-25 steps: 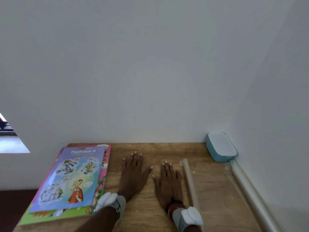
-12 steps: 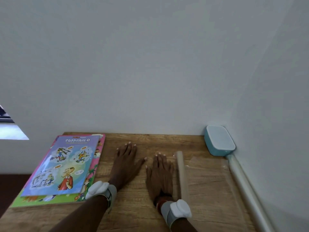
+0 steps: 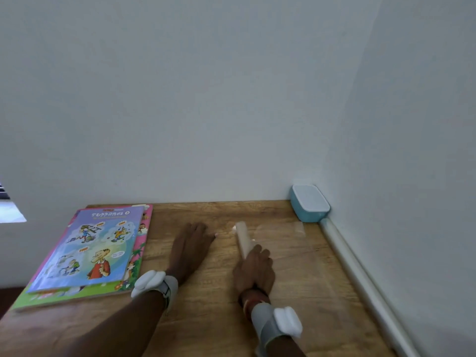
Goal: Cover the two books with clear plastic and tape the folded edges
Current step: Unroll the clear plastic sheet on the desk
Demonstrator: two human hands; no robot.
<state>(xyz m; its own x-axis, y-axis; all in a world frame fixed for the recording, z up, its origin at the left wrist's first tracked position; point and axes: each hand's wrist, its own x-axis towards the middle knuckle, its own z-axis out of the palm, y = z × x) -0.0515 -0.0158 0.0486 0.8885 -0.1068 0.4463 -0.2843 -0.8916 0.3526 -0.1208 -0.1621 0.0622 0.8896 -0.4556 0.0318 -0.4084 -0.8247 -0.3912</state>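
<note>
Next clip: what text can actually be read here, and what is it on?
"SUPPANDI": title on the top book.
Circled numeral beside it, subtitle, orange tags, speech bubbles: too small to read.
Lower book, plastic roll, teal box: no legible text.

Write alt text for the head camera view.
The right hand holds a roll of clear plastic, partly unrolled rightward on a wooden table, while the left hand lies flat beside it. Two books are stacked at left; a teal box sits in the far right corner.
</note>
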